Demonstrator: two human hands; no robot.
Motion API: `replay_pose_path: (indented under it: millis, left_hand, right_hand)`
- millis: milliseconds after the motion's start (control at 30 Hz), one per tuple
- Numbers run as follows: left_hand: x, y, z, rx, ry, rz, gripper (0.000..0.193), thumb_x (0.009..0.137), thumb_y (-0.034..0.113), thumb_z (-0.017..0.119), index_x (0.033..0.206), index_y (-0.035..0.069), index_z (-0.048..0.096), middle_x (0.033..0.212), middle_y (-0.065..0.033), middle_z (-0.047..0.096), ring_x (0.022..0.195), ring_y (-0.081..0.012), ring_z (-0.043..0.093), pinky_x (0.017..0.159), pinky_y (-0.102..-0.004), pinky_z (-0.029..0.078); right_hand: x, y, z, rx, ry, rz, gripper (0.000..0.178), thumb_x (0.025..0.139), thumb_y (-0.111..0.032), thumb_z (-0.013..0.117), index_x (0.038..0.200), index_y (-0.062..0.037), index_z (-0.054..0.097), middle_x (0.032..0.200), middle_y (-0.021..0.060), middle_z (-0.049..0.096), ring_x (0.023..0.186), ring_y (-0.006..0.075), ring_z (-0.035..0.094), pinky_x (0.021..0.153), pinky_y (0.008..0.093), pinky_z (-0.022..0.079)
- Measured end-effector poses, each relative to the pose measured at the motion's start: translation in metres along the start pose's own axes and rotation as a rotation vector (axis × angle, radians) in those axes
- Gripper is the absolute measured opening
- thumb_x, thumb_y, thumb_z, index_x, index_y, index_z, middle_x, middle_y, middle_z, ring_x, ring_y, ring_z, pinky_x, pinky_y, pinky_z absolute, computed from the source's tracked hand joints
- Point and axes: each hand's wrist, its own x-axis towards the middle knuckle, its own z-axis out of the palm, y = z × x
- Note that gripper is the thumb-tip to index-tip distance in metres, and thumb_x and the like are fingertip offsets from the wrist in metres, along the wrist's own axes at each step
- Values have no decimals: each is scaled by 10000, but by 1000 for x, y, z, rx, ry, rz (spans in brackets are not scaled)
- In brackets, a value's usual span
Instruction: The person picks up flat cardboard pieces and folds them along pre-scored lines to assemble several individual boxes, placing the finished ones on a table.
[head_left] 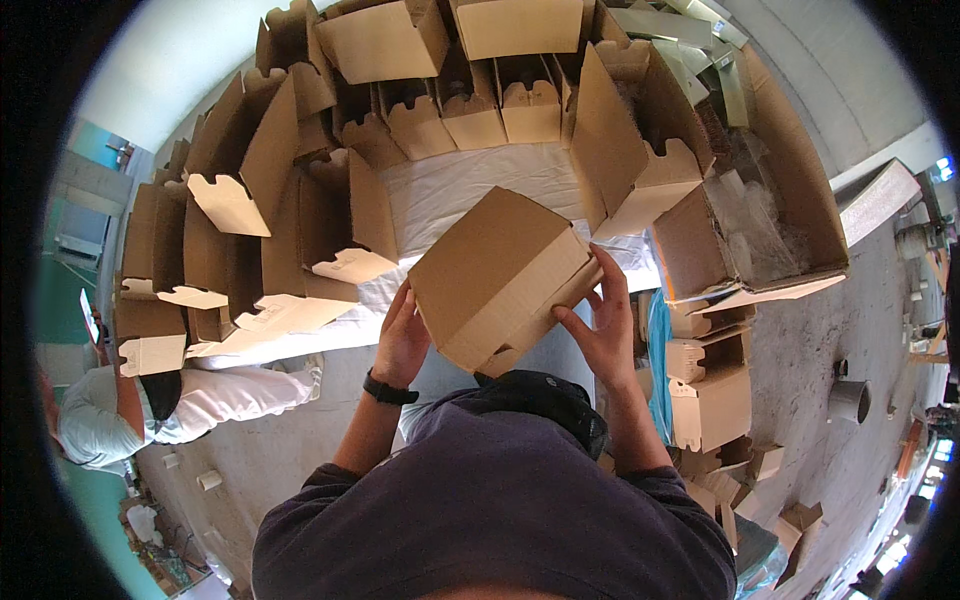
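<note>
A brown cardboard box (495, 270) is held up in front of me, tilted, with one broad flat side facing up. My left hand (403, 335) presses against its left edge, the fingers partly hidden behind it. On the other side, my right hand (604, 318) grips the right end, thumb on the near face and fingers along the edge. A small cut slot shows at the box's lower corner. Beneath the box lies a table covered with a white cloth (470, 180).
Open cardboard bins (345, 210) with notched fronts surround the cloth at left and back. At right, a large carton (760, 240) holds clear plastic. More cardboard boxes (712, 405) stack beside my right arm near a blue plastic sheet (660, 365). Another person (110, 415) stands at far left.
</note>
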Motion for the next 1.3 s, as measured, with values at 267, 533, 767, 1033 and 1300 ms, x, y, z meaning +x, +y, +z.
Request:
replay_pose_path:
  millis: [267,533,767,1033,1300]
  left_hand:
    - [-2,20,16,442,-17,310,779,778,69,697,1416,43,252,1391,-88,369,1308,-221,339,1080,-384,285]
    - [3,9,7,422,-4,197,742,793,-81,603,1426,79,250,1377,-54,363,1272,-196,376,1016,-336,385]
    - [-2,-1,8,231,25,215,770,796,-113,558,1446,98,204,1404,-50,334,1275,-218,380,1017,-332,392]
    - [-5,-5,2,37,-44,100,809,800,-28,628,1455,113,176,1413,-55,314,1286,-231,371,1014,-353,393]
    - [-6,-23,18,233,59,130,980,802,271,722,1473,116,25,1523,-89,40,1388,-292,176,1067,-450,291]
  right_hand:
    - [-12,25,-16,366,-30,96,715,814,-57,678,1399,-69,266,1478,119,212,1347,272,272,1010,434,414]
    - [-14,17,-6,246,-16,-89,832,667,-69,801,1365,-140,354,1511,122,140,1362,281,257,1049,451,350]
    - [-18,-1,-1,320,-125,-197,817,747,-162,761,1413,-101,290,1521,142,107,1378,288,228,1087,456,262]
    - [-20,-12,10,158,-152,-181,878,743,2,693,1452,-65,180,1484,187,210,1378,299,232,1107,432,223]
    - [-18,-37,36,-389,17,-388,843,694,112,603,1433,-63,237,1412,230,321,1278,371,381,1011,407,376]
